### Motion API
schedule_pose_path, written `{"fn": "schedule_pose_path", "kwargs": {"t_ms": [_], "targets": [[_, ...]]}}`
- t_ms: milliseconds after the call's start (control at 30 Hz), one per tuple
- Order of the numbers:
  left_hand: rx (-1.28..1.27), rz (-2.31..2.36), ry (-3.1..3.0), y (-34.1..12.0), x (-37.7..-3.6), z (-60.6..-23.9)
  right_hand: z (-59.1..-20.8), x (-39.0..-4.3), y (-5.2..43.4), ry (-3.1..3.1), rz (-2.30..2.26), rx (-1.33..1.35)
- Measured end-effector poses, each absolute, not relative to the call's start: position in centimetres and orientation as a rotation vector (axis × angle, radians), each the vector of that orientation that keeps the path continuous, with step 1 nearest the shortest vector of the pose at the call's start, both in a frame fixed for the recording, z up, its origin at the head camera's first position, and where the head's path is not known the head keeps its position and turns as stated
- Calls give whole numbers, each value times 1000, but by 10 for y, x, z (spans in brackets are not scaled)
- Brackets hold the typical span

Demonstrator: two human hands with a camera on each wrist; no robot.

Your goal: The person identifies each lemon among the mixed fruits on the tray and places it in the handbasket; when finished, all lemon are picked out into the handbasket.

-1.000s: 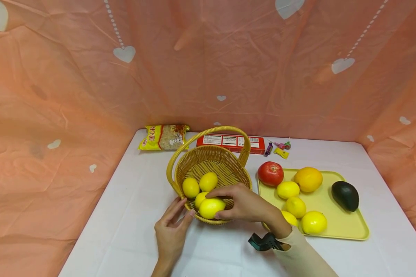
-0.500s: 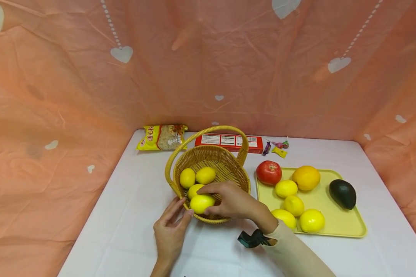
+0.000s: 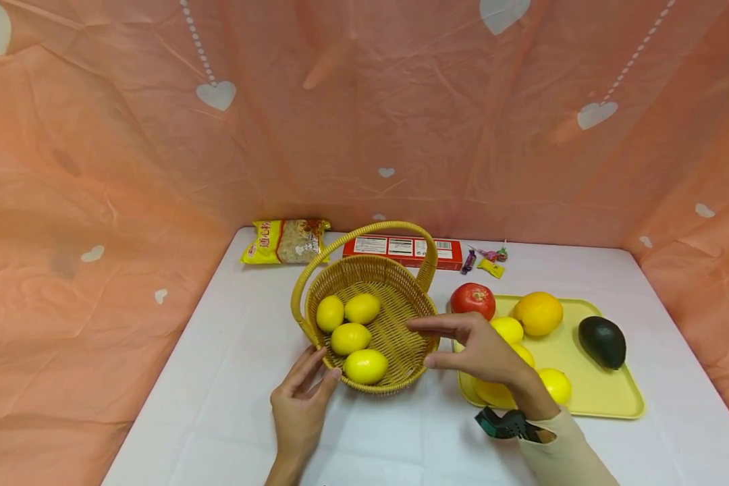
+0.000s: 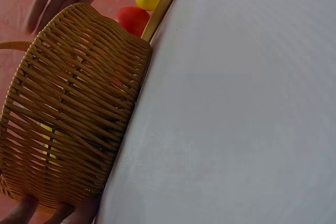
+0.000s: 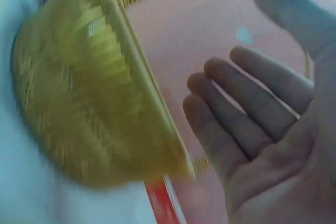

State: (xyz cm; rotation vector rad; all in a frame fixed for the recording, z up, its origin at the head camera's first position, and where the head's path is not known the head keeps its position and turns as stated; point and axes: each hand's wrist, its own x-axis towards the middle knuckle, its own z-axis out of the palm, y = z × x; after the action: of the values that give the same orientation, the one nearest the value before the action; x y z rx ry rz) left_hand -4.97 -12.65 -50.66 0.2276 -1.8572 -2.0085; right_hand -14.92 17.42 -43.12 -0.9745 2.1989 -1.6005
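My left hand point(image 3: 300, 401) rests its fingertips and thumb tip against the near-left rim of a yellow wicker basket point(image 3: 399, 334), close to the base of its arched handle. In the left wrist view, the fingers point(image 4: 26, 209) touch the basket's outer wall. Several lemons point(image 3: 366, 366) lie in the left and near part of the basket. My right hand point(image 3: 482, 347) is just off the basket's right rim, over the left part of a pale yellow tray point(image 3: 607, 398). Its palm shows bare in the right wrist view, with the fingers relaxed and apart from the thumb.
On the tray are several lemons point(image 3: 555, 386), a larger orange-yellow fruit point(image 3: 538, 314) and a dark avocado point(image 3: 602, 343). A tomato point(image 3: 472, 301) sits at its back-left corner. Behind stand a pasta bag point(image 3: 287, 241), a red box point(image 3: 402, 252) and wrapped candies point(image 3: 491, 268).
The right hand let go of a lemon, now lying at the basket's near side, and moved right, out over the tray. The left hand stayed at the rim.
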Motion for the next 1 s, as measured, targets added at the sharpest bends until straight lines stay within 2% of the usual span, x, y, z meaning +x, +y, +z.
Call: {"fn": "schedule_pose_path", "kwargs": {"t_ms": [267, 533, 733, 1000], "targets": [[225, -2016, -1857, -127, -49, -506, -441, -128, 257, 2248, -1726, -852], [236, -2006, -1871, -126, -49, -507, -454, -107, 320, 2504, -1737, -633], [255, -2024, -1873, -126, -48, -506, -465, -95, 349, 2477, -1723, -488], [253, -2038, -1866, -126, -49, -507, -476, -82, 363, 2332, -1677, -447]]}}
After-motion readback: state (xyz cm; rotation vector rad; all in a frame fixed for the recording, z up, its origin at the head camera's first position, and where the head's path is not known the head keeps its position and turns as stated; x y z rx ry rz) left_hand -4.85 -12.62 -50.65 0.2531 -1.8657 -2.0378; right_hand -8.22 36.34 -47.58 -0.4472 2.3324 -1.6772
